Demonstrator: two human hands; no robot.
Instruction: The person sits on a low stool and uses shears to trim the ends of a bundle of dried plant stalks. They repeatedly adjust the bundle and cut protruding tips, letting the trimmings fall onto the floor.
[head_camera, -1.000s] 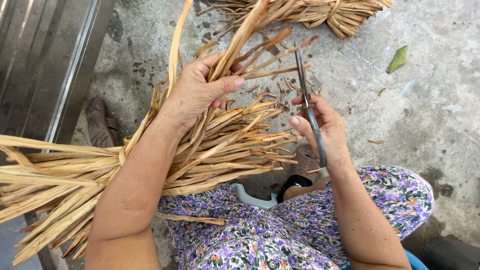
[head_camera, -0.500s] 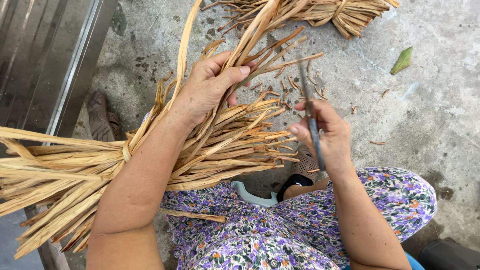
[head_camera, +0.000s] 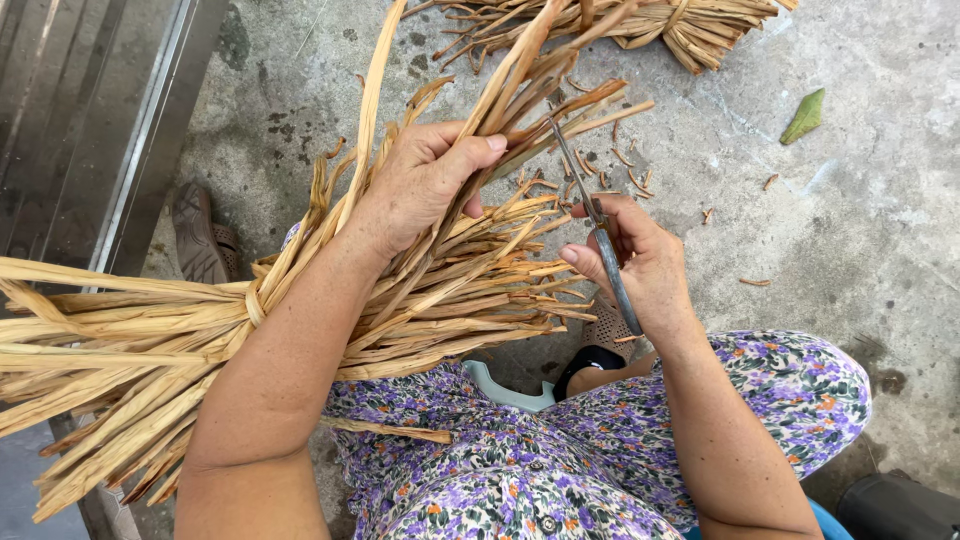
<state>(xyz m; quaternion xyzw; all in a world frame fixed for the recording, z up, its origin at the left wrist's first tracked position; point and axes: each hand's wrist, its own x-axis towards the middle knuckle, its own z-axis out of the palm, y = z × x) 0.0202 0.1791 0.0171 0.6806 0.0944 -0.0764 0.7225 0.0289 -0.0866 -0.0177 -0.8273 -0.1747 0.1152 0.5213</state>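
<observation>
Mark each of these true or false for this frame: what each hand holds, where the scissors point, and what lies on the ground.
1. The left hand grips a few dried reed strips pulled up from the bundle. True.
2. The right hand is empty. False: it holds scissors.
3. The scissor tips point toward the raised strips. True.
4. The bundle across the lap is loose along its whole length. False: a strip ties it near the left forearm.
5. A green leaf lies on the concrete floor. True.
6. No other bundle is in view. False: a second bundle lies at the top.
</observation>
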